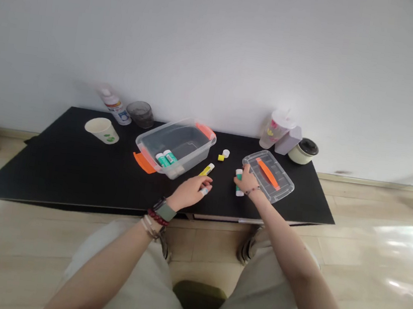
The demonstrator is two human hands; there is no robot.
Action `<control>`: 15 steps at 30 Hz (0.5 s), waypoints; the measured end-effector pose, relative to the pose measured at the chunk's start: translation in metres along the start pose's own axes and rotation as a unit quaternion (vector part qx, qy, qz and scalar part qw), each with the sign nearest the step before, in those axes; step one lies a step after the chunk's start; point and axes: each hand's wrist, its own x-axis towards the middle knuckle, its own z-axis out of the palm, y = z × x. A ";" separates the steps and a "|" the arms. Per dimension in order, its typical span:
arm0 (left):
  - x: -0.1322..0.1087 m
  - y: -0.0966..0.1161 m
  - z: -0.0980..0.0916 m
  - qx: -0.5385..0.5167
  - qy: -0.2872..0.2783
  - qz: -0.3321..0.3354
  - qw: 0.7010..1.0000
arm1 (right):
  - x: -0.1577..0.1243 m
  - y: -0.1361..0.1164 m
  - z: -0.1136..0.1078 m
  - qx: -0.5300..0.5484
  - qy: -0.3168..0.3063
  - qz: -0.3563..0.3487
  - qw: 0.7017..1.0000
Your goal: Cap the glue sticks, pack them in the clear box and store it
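Left hand (188,193) holds a yellow-labelled stick (207,170), probably glue.

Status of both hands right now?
Left hand: closed, holding a yellow glue stick.
Right hand: closed, holding a green-and-white glue stick.

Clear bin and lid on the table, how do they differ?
The clear bin is deep and holds glue sticks; the clear lid is flat and shallow. The bin has orange end tabs; the lid has a central orange strip. Both are clear plastic.
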 end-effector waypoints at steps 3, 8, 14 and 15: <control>0.006 -0.004 0.016 -0.171 -0.020 -0.084 0.982 | -0.005 -0.014 0.008 0.226 -0.060 -0.047 0.971; 0.004 0.019 0.020 -0.354 -0.068 -0.123 0.924 | -0.007 -0.043 0.007 0.409 -0.176 -0.114 0.888; 0.000 0.030 0.015 -0.348 -0.045 -0.138 0.926 | 0.028 -0.044 -0.014 0.070 0.075 -0.148 0.984; -0.001 0.029 0.015 -0.345 -0.050 -0.137 0.927 | 0.034 -0.041 -0.014 0.000 0.089 -0.155 0.984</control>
